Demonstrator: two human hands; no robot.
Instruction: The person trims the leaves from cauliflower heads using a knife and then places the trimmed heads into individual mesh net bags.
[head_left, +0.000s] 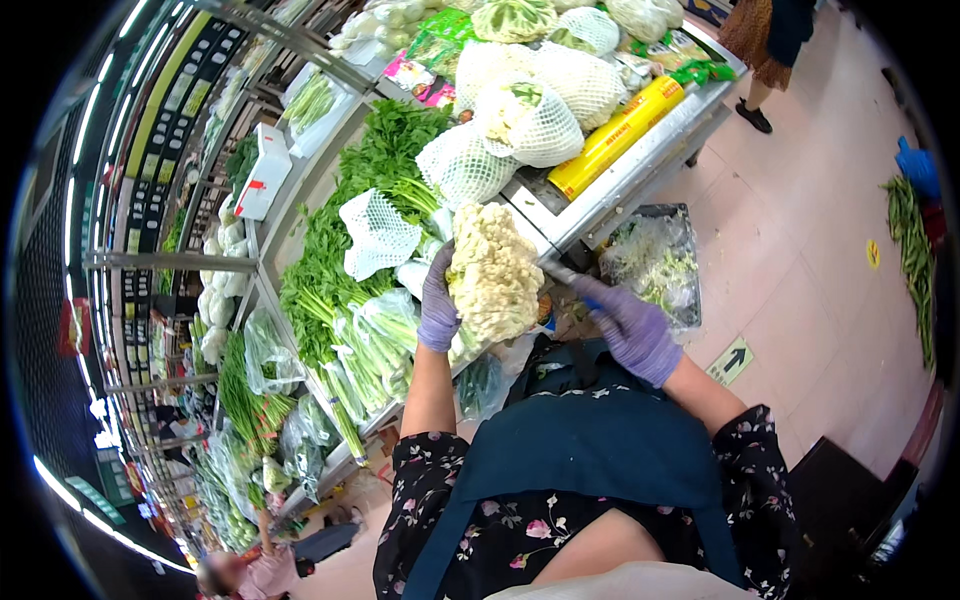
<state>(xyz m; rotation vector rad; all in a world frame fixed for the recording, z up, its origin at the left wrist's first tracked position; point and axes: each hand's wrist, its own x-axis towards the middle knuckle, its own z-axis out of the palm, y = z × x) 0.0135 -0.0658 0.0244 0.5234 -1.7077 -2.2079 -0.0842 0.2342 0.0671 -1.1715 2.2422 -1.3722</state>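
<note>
My left hand (439, 307), in a purple knit glove, holds a large cream-coloured cauliflower head (495, 274) from its left side. On the right, my right hand (631, 327) wears a matching glove and grips a knife (559, 271). Its blade points toward the cauliflower's right edge; whether they touch I cannot tell. A loose white foam net (381, 231) lies just left of the cauliflower on green leafy celery (352, 187). Netted cauliflowers (529, 120) are piled beyond my hands, beside a yellow roll of wrap (619, 135).
Below the metal counter edge (637, 165), a dark crate (652, 262) on the floor holds leaf trimmings and plastic. Shelves of bagged vegetables (262, 360) run along the left. One person (772, 45) stands at the upper right; another person (262, 562) is at the lower left.
</note>
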